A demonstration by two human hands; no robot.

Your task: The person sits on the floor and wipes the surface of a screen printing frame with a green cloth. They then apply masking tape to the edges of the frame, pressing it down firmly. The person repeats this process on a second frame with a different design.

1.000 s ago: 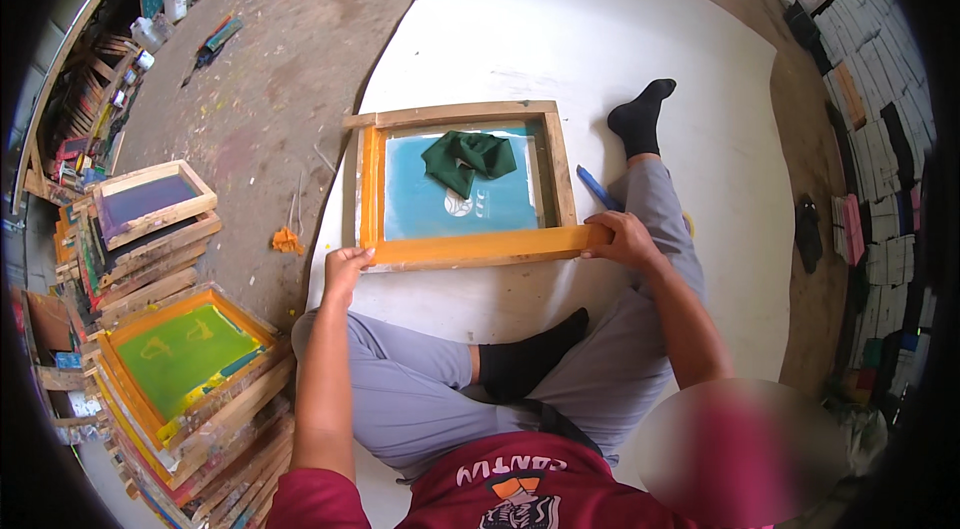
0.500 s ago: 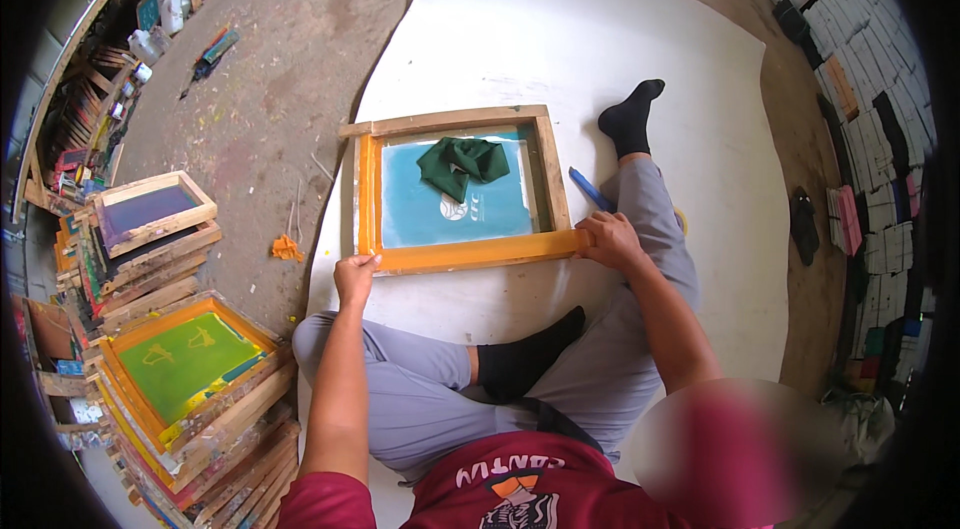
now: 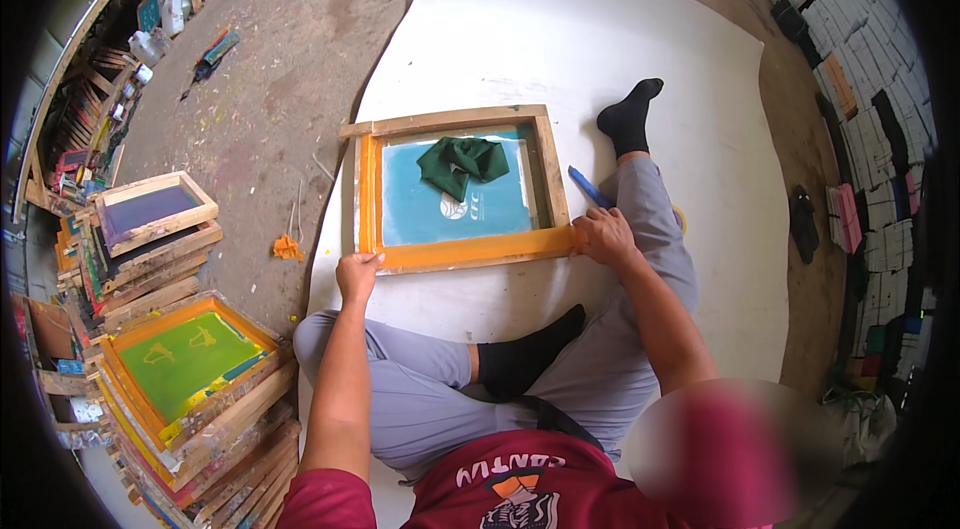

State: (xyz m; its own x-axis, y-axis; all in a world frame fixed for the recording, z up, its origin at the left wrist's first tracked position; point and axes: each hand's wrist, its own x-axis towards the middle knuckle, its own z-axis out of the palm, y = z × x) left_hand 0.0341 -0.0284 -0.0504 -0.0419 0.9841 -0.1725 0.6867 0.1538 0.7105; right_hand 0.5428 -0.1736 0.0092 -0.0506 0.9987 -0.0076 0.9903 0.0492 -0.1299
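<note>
A white sheet [image 3: 560, 39] covers the dirt floor [image 3: 270, 79] where the person sits. On it, just past the knees, lies a wooden screen frame [image 3: 455, 254] with a green cloth [image 3: 462, 164] on its blue mesh. The left hand [image 3: 357, 276] grips the near left corner; the right hand [image 3: 603, 236] grips the near right corner. A blue pen [image 3: 590, 187] lies just right. More frames [image 3: 185, 369] are stacked far left.

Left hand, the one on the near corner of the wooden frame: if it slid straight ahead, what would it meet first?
The left hand points up the frame's orange-taped left side, so it would likely just ride along that rail; nothing else shows in its line.
</note>
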